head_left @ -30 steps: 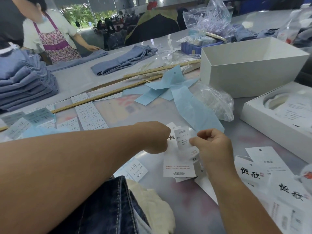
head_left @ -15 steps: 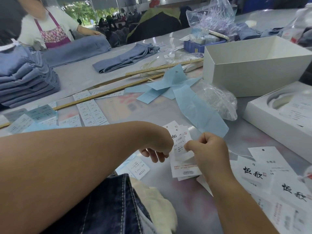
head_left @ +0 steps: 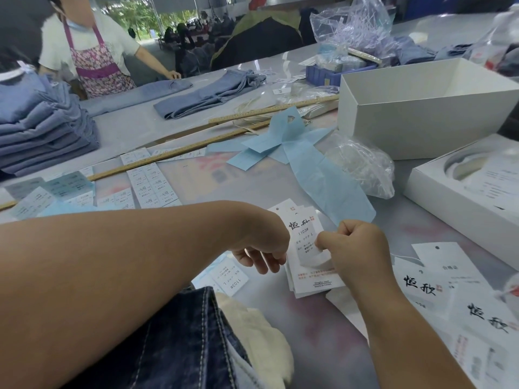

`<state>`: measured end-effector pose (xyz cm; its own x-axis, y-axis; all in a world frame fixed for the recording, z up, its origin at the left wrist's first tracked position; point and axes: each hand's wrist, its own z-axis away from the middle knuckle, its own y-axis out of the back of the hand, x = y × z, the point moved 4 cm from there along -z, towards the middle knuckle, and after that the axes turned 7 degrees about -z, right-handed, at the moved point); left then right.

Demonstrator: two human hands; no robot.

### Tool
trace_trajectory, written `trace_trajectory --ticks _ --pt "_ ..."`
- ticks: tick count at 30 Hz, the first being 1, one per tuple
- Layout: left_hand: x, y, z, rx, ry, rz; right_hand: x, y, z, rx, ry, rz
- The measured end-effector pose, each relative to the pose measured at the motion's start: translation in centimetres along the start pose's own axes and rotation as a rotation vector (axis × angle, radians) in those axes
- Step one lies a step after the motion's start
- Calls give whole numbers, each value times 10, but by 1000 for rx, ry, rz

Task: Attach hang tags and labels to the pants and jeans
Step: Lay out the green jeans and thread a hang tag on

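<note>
two hands over a tag stack (head_left: pixel 311 279) on the table (head_left: pixel 323 332). right hand (head_left: pixel 356 248) pinches a white sticker (head_left: pixel 311 248) against the top tag, fingers curled. left hand (head_left: pixel 264 248) touches the stack's left edge, fingers loosely bent, holding nothing. dark jeans (head_left: pixel 182 346) lie just below, loose tags (head_left: pixel 460 299) to the right, label sheets (head_left: pixel 151 186) to the left.

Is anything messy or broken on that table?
Nothing looks broken. It is untidy, though: the blue paper strips lie crisscrossed in a loose heap, one of them with a torn hole near its top. The white hang tags under the hands sit in a fanned, uneven stack, and the sticker on top curls up.
</note>
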<state>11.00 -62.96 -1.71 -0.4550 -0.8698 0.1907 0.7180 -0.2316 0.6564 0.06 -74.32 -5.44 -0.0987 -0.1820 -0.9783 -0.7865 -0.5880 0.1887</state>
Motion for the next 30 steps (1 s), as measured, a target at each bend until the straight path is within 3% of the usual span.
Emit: trace_trajectory --ticks 11,25,30 --pt "-1 2 -1 9 -16 -73 2 -3 1 -18 -19 34" --pt "16 12 5 320 -167 -312 1 -4 1 12 3 164" --pt "19 9 3 276 -243 -230 3 -5 1 2 3 185"
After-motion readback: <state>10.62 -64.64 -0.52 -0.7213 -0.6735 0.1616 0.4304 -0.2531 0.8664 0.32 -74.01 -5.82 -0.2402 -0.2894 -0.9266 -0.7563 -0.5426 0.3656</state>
